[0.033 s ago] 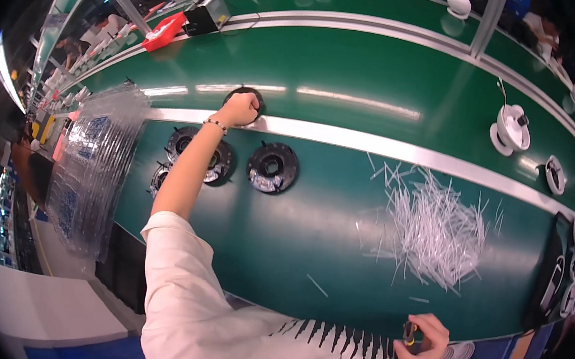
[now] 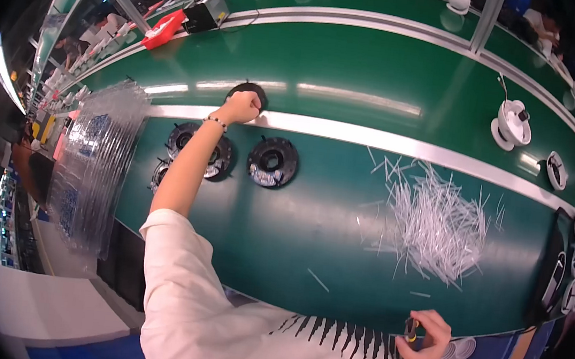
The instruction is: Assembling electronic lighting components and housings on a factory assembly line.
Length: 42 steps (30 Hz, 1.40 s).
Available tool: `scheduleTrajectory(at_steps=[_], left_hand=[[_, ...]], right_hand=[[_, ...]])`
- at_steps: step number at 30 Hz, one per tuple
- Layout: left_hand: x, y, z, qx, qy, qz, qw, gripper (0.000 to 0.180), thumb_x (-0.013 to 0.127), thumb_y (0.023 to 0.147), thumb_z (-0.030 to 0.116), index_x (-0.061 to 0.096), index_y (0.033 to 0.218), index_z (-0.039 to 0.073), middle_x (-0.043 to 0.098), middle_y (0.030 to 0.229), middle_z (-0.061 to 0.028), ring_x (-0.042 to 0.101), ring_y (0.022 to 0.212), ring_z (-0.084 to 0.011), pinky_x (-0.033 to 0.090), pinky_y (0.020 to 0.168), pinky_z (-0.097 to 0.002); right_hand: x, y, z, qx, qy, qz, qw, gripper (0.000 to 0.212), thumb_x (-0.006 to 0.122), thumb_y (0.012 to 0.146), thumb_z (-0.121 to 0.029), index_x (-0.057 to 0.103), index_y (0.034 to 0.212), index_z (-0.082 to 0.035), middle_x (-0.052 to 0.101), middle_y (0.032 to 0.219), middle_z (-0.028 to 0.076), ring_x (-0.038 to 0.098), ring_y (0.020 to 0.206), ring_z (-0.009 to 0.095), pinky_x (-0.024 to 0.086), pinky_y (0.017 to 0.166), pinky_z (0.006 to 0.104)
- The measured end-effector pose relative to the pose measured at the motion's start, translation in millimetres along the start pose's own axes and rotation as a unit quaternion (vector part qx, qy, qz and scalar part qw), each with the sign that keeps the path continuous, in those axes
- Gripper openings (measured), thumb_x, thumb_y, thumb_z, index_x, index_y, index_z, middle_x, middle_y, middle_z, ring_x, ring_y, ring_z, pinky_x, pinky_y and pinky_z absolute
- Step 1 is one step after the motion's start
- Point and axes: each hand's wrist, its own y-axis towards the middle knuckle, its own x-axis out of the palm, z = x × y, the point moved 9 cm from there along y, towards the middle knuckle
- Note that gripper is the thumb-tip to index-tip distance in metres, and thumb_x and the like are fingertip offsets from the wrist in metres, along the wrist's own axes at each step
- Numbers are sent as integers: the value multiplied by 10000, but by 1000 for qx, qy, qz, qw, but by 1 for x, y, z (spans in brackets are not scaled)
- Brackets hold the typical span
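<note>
My left hand (image 2: 242, 107) is stretched far forward, its fingers closed on the edge of a black round housing (image 2: 258, 93) at the metal rail. Its grip is partly hidden by the hand itself. Below it on the green bench lies another black round housing (image 2: 272, 162), ring-shaped with a hole in the middle. More such housings (image 2: 220, 158) lie partly behind my left forearm. Close to my body at the bench's front edge, my right hand (image 2: 428, 341) holds a small dark tool with yellow marks (image 2: 412, 330); its working end cannot be made out.
A heap of thin white strips (image 2: 437, 227) covers the right of the bench. Stacked clear plastic trays (image 2: 96, 166) stand at the left. A white dome-shaped device (image 2: 512, 126) sits beyond the metal rail (image 2: 362, 140). A black tray (image 2: 549, 277) is at the right end.
</note>
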Motion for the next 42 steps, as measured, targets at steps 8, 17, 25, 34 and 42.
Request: scheduleTrajectory(at_steps=[8,17,25,34,42], left_hand=[[-7,-29,-6,-94,128,173,972,483,529,736,393,515,1126,107,337,1286,-199,355,1149,-370,309,857,-619],[13,-80,78,-93,106,34,989,327,476,786,378,642,809,98,542,1019,-96,549,926,-302,437,764,-469],[-52,-163,133,86,54,363,926,259,571,771,136,562,982,-15,536,1083,-195,490,1021,-341,371,885,-386],[-8,-253,299,319,-73,234,916,294,448,811,32,462,1085,-73,458,1193,-212,392,1147,-378,289,959,-460],[39,-328,348,381,-295,125,867,232,403,854,96,464,1014,-61,490,1034,-191,495,883,-268,399,769,-338]], right_hand=[[-17,-29,16,9,14,57,998,423,652,486,-5,597,904,30,576,764,111,539,662,174,419,637,258],[-12,-43,17,15,-9,37,999,427,660,498,2,595,920,25,582,802,117,551,690,186,428,661,258],[48,-4,0,-132,-174,-76,973,555,706,532,-138,547,1058,-62,534,943,80,511,885,254,403,795,362],[124,23,28,-251,-235,-70,936,535,711,584,-337,541,1010,-62,485,1036,83,403,1046,242,268,916,460],[-66,-81,-9,-302,-158,362,868,306,618,677,-171,571,942,-27,513,1096,145,492,992,317,380,849,485]])
